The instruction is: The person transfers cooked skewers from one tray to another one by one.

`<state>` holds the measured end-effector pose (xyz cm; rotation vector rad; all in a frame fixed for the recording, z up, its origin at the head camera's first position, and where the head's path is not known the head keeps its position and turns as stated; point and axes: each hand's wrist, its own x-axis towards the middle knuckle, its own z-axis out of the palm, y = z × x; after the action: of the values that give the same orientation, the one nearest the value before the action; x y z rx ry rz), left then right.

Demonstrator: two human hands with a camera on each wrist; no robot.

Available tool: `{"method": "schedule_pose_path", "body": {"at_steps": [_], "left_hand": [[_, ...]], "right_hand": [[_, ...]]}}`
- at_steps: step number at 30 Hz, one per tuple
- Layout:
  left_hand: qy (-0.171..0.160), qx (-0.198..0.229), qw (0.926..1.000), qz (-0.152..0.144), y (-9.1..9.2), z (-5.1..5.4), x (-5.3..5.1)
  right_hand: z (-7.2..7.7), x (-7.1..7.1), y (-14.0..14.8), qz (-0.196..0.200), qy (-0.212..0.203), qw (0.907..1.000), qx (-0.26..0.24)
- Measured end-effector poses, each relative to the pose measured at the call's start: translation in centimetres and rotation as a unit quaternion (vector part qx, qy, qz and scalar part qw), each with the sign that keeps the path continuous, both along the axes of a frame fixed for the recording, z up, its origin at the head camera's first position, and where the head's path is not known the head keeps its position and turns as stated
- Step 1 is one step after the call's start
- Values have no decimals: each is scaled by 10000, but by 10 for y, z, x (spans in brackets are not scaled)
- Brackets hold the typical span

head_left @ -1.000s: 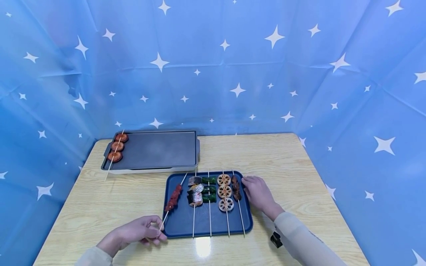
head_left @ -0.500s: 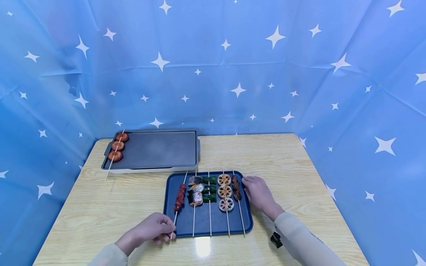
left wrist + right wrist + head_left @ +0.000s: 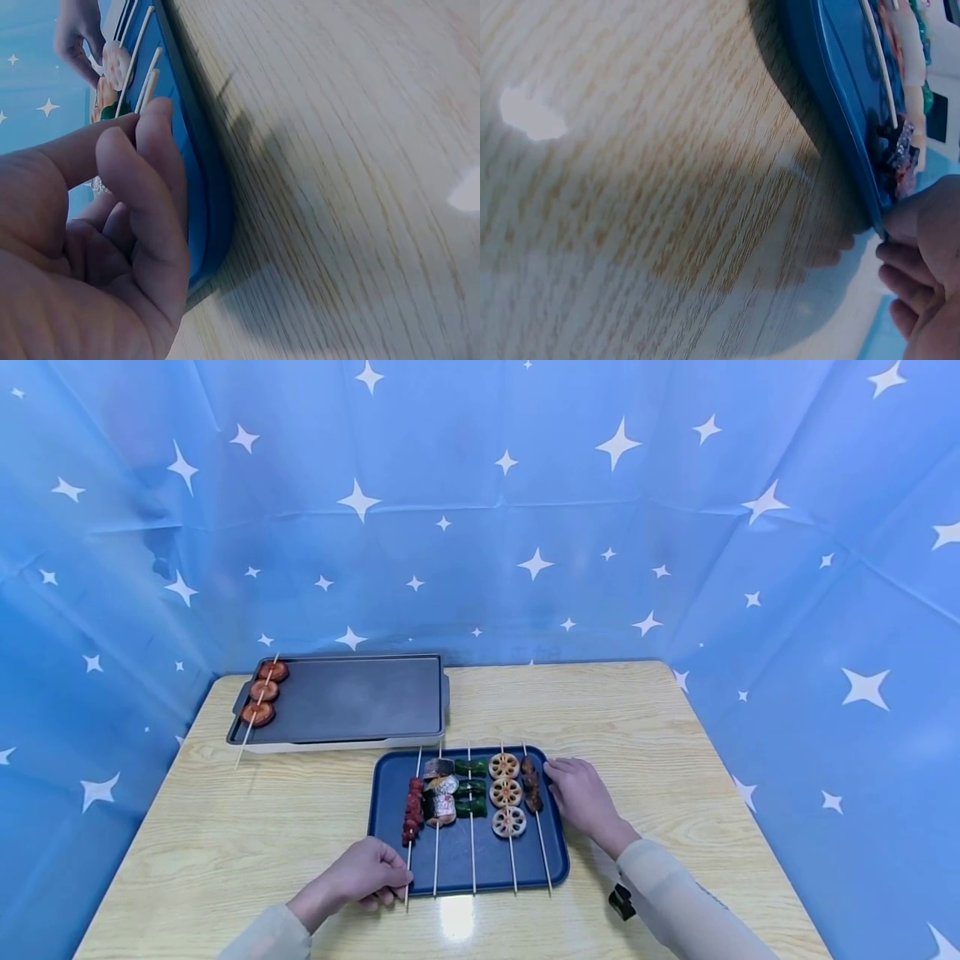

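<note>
Pinched by its lower stick end, the red meat skewer (image 3: 412, 811) is in my left hand (image 3: 366, 870), at the left front of the blue tray (image 3: 390, 860). In the left wrist view thumb and forefinger meet at the stick end. To its right lie a fish-like skewer with silvery skin (image 3: 442, 797), a green pepper skewer (image 3: 472, 788), a lotus root skewer (image 3: 507, 792) and a brown meat skewer (image 3: 532, 783). My right hand (image 3: 587, 802) grips the tray's right rim, thumb at the edge and other fingers outside it in the right wrist view.
A dark griddle (image 3: 360, 697) with a pale base stands at the back left, just behind the tray. Across its left end lies a skewer of round brown slices (image 3: 262, 691), its stick jutting over the front edge. A blue starry curtain (image 3: 480, 527) surrounds the wooden table (image 3: 600, 710).
My left hand has moved right with the red meat skewer, which has swung from slanted to nearly parallel with the others, beside the fish-like one. My right hand stays on the rim.
</note>
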<state>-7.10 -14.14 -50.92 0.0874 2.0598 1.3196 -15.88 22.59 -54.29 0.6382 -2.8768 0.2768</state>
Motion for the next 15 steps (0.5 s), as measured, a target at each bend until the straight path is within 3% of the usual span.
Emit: {"method": "schedule_pose_path", "body": {"at_steps": [15], "left_hand": [[-53, -100, 9999, 52, -5, 2, -7]], "right_hand": [[0, 0, -1, -7, 22, 10000, -5]]}}
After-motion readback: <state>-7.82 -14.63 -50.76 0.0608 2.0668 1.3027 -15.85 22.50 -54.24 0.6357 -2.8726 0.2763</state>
